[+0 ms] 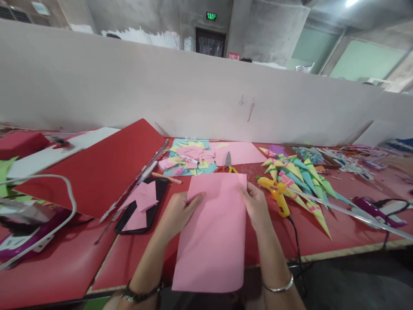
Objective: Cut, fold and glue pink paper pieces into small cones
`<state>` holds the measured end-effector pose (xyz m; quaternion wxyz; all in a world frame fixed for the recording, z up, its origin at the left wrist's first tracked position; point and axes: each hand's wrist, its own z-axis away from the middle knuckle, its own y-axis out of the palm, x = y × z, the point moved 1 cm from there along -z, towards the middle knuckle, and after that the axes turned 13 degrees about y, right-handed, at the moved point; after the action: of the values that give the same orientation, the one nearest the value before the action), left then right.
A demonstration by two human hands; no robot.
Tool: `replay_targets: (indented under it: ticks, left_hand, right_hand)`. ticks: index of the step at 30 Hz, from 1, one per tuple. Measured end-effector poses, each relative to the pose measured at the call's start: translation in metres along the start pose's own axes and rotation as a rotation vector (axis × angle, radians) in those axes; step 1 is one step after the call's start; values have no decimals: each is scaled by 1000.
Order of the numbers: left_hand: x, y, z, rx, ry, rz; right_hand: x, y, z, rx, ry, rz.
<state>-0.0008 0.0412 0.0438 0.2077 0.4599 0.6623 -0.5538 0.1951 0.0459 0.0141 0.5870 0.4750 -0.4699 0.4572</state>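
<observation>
- A long, flat white partition (180,90) is standing behind the red-topped table (64,275).
- Rough grey concrete wall (267,26), with glowing green exit sign (211,16).
- Bright white ceiling lamp (351,2).

A lit green exit sign (211,16) hangs above a dark doorway (210,44) beyond the white partition (155,86).

Sheet (213,232): paper, smooth, matt. Scraps (190,153): paper, matt. Red board (112,168): smooth card, matt by appearance. Scissors (228,160): metal blades, plastic handles. Glue gun (281,200): smooth plastic, slight gloss. Bangle (280,287): metal, polished, glossy. Table (64,280): smooth top, soft sheen; front edge rough, wood-like. Partition (129,86): smooth, matt. Back wall (271,30): apparently bare concrete, matt, uneven.
</observation>
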Motion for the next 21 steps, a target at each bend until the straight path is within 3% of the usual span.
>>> replay_targets:
  ticks: [3,6,10,14,21]
  left_hand:
    - [-1,0,-1,23,-44,43]
    - [0,-2,-1,64,-92,29]
    - [4,-6,0,90,-158,-72]
    - [5,-10,1,119,-134,-83]
    - [4,-10,1,118,-70,-36]
  right_hand:
    - [-3,-2,-1,-115,-74,106]
    - [-4,-2,-1,-145,-129,155]
    - [-3,-2,-2,-60,-128,183]
    - [-1,-3,-1,14,-135,177]
    - [5,4,7,-205,-213,314]
